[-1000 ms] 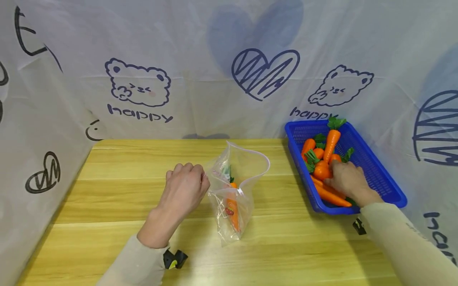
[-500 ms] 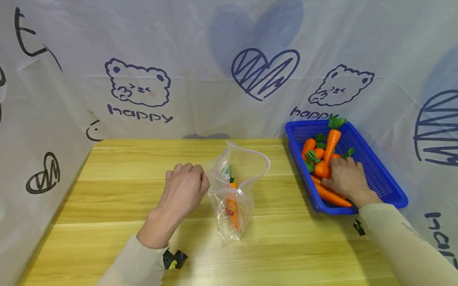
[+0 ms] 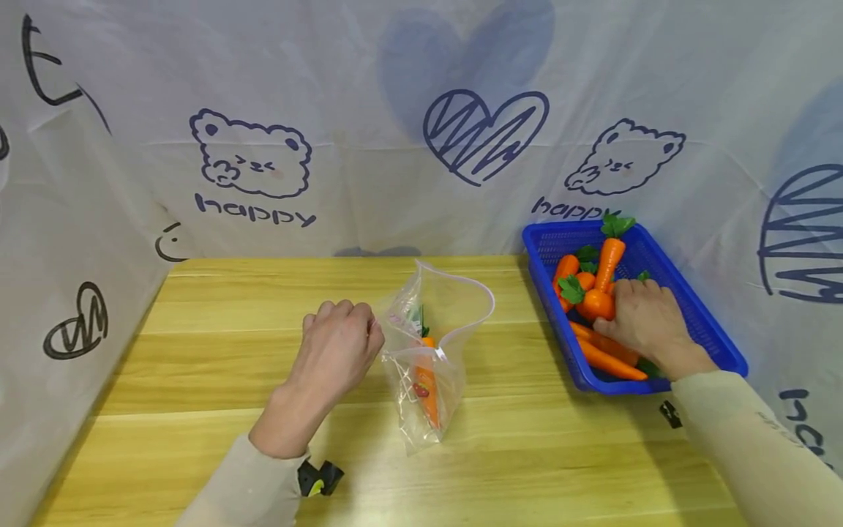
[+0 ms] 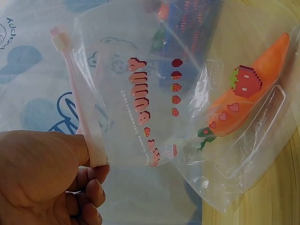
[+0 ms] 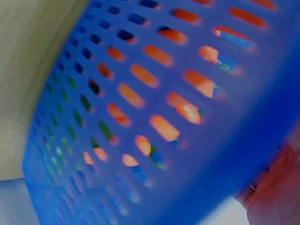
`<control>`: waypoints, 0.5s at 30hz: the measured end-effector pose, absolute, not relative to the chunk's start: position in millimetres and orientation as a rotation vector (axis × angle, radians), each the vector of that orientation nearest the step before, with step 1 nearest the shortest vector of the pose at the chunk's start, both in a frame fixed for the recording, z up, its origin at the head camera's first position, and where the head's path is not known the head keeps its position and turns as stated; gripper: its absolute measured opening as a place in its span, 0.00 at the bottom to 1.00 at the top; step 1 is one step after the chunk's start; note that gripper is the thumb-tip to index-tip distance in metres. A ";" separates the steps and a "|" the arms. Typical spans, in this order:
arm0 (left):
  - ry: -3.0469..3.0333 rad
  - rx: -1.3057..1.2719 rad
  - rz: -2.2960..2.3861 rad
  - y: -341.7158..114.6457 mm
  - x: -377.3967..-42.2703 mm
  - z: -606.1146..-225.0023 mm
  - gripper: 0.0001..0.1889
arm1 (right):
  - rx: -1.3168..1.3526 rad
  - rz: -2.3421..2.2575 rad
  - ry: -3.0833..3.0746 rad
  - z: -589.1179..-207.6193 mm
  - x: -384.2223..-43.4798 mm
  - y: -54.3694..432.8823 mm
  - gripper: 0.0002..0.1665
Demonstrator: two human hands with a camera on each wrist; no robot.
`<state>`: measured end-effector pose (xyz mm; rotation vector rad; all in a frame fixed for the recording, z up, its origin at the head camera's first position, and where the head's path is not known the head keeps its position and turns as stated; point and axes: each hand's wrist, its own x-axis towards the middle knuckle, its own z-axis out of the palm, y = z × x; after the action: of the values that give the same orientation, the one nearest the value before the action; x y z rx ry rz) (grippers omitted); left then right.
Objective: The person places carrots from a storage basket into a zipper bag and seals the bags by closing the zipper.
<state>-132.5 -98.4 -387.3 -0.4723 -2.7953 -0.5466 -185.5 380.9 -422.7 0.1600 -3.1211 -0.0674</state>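
My left hand [image 3: 341, 350] pinches the upper edge of a clear zip bag [image 4: 117, 112] between thumb and fingers. The bag stands with its mouth spread, printed with pink letters and strawberries. One orange toy carrot [image 4: 253, 89] with a green top lies inside it. On the right, my right hand [image 3: 648, 322] reaches into a blue basket [image 3: 718, 351], down over several toy carrots [image 3: 606, 359]. Its fingertips are hidden in the head view. Only part of that hand shows past the basket's rim in the right wrist view, so its hold is unclear.
One carrot [image 3: 609, 263] leans upright toward the basket's back rim. The basket stands at the right of the wooden table [image 3: 217, 351], close to the patterned cloth [image 3: 369, 176] behind. Another cloth side hangs at the left.
My right hand has shifted slightly up and right inside the basket. The carrots near its fingers have moved a little, and a leafy top has turned. The left hand and bag stay put.
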 end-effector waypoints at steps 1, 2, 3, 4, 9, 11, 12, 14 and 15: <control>-2.793 -0.475 -0.545 -98.4 -132.6 -387.3 0.10 | 0.166 -0.076 -3.108 -420.8 -185.5 380.0 0.33; -2.792 -0.476 -0.544 -98.4 -132.6 -387.2 0.11 | 0.169 -0.080 -3.098 -418.7 -185.6 378.8 0.33; -2.791 -0.477 -0.544 -98.5 -132.8 -386.9 0.11 | 0.175 -0.085 -3.084 -416.8 -185.6 377.5 0.33; -2.790 -0.478 -0.544 -98.5 -132.9 -386.8 0.11 | 0.179 -0.088 -3.070 -414.8 -185.4 375.9 0.33; -2.787 -0.485 -0.554 -98.2 -133.1 -385.8 0.10 | 0.206 -0.089 -3.004 -402.2 -183.3 366.1 0.34; -2.789 -0.484 -0.556 -97.9 -133.1 -385.4 0.10 | 0.228 -0.092 -2.971 -396.9 -181.7 360.6 0.33; -2.791 -0.484 -0.558 -97.7 -133.1 -385.1 0.10 | 0.241 -0.094 -2.955 -394.1 -180.7 357.8 0.33; -2.795 -0.481 -0.558 -97.3 -133.2 -384.4 0.10 | 0.269 -0.095 -2.925 -388.6 -179.2 351.8 0.33; -2.796 -0.480 -0.557 -97.1 -133.3 -384.0 0.10 | 0.282 -0.093 -2.912 -385.8 -178.4 348.8 0.32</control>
<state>-133.3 -97.1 -384.0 -0.4795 -2.7963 -0.5572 -178.4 348.8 -385.8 0.2821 -2.9120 -0.0926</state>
